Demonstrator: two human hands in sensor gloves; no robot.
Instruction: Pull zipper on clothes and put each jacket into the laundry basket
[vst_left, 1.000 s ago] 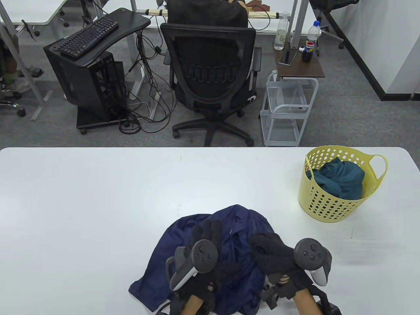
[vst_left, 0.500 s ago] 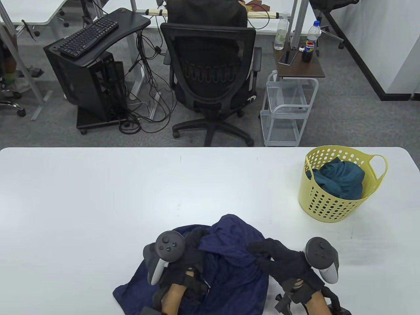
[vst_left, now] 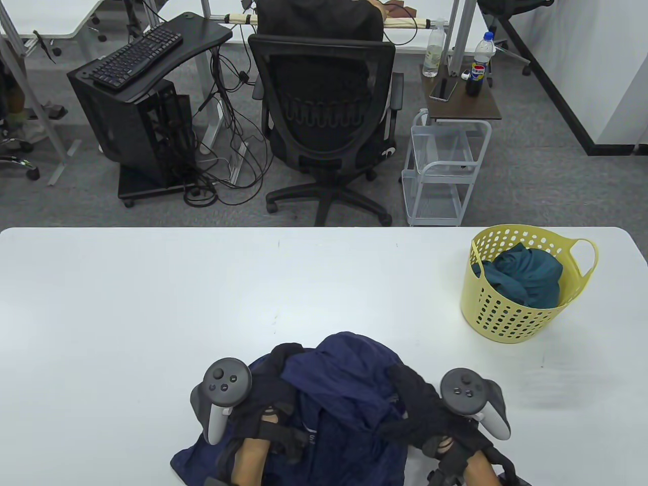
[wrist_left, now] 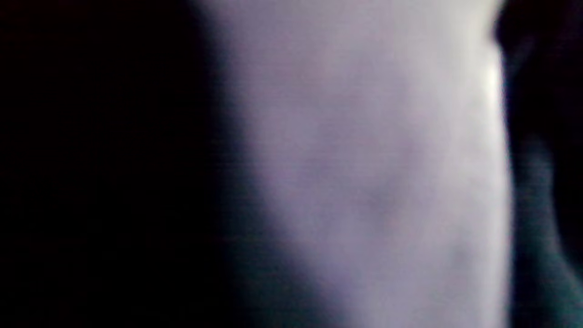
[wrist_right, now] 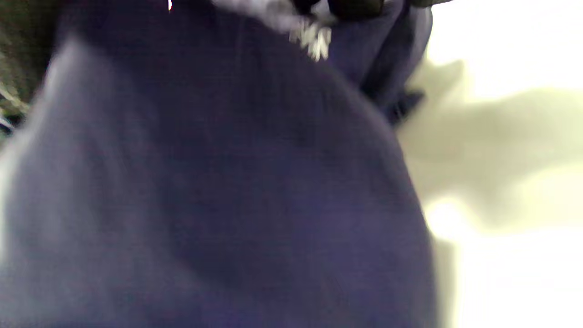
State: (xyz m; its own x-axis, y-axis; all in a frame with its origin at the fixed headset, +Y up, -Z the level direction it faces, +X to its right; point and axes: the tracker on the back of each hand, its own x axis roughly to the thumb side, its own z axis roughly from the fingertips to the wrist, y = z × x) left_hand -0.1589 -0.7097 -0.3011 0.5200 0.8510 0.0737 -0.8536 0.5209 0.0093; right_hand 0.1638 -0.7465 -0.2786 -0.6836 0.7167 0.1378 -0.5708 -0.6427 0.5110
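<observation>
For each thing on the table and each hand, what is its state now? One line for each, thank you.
Navy jacket: bunched in a heap on the table, near the front edge; zipper not visible.
Basket: upright at the table's right, apart from the navy jacket.
Teal jacket: crumpled inside the basket.
Left hand: grips the navy jacket's left side.
Right hand: grips the navy jacket's right side.
Table: bears the jacket and basket.
</observation>
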